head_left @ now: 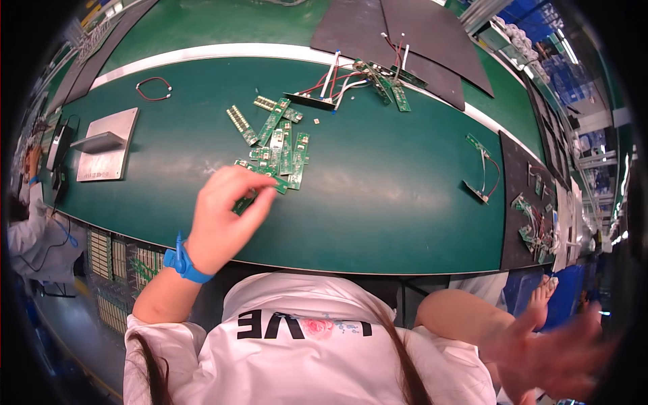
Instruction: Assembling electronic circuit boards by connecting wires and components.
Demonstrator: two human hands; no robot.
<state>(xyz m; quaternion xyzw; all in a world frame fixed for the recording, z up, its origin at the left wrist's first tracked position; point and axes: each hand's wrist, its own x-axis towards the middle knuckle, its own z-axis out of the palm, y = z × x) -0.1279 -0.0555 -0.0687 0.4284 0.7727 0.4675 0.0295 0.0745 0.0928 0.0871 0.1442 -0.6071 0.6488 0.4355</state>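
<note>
My left hand hangs over the near-left edge of the pile of small green circuit boards, thumb and index finger bent toward each other until the tips nearly meet; whether a board is pinched there I can't tell, since my own hand covers the spot. The pile lies on the green desk, spread out in overlapping strips, probably so that single boards are easy to pick and sit well within my reach. The blue wrist strap I wear, nearer me than the pile, looks like protection against static. Left of the pile stands a metal plate with an upright fin, perhaps parked there to leave room around the boards. Behind and right of the pile sit boards with red, white and black cables, seemingly kept apart from the bare ones because they are already wired; a cable-linked pair of boards lies well to its right. My right hand, blurred, is far right of the pile and nearer me, fingers apparently spread, nothing visible in it.
</note>
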